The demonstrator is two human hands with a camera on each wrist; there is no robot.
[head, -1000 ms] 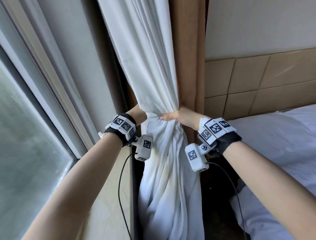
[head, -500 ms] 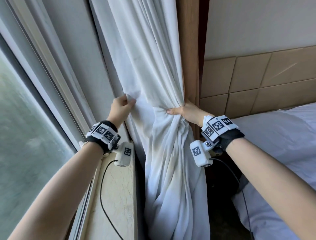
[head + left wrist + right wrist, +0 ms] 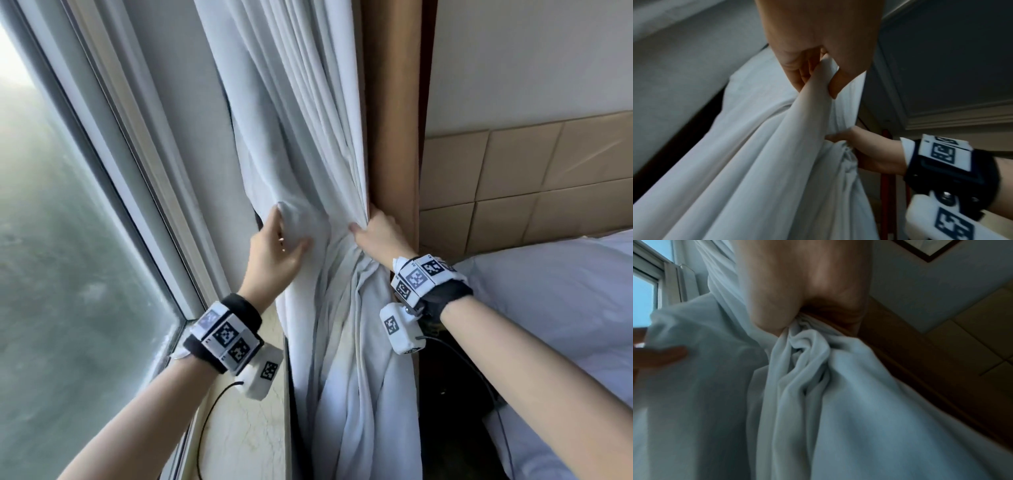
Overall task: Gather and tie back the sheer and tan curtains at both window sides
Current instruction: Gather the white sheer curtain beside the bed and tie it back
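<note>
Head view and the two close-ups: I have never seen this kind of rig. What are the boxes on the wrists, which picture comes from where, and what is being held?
There is no machine: a person works bare-handed. The large picture comes from a camera on the head. The strapped white boxes are wrist cameras, and they give the two close-ups.

The left hand grips a fold of the sheer white curtain, seen up close in the left wrist view. The right hand clutches the gathered bunch of it against the tan curtain. No tie-back is visible.

Below lies a pale window sill. A bed is to the right.
</note>
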